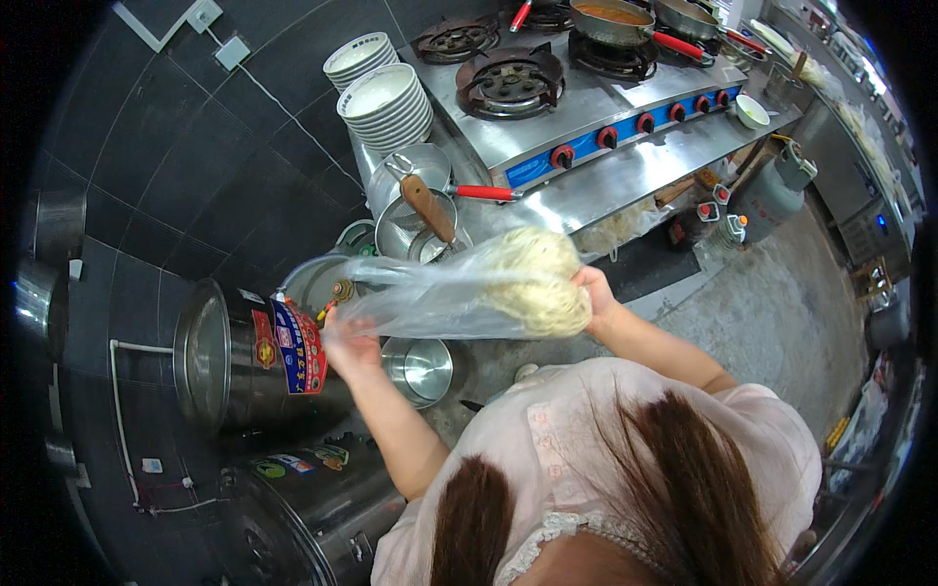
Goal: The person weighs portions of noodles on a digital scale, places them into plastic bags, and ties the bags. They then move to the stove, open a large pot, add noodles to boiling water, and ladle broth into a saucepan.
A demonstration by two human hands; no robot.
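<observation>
A clear plastic bag [432, 300] stretches sideways between my two hands in front of my chest. Pale yellow noodles [538, 286] fill its right end in a bundle. My left hand [353, 344] grips the bag's loose, gathered end and looks slightly blurred. At the noodle end, my right hand [599, 297] holds the bag, its fingers partly hidden behind it. Just beyond the bag sit a wire-mesh strainer [392, 228] and a wooden-handled tool [425, 205]. Below my left forearm stands an open metal pot [418, 370].
A steel gas range [513, 139] with several burners runs along the far side, carrying a pan of orange-red liquid [612, 15]. Stacked white bowls [385, 102] stand left of it. Large steel barrels [249, 359] are at my left. A gas cylinder [777, 187] stands right.
</observation>
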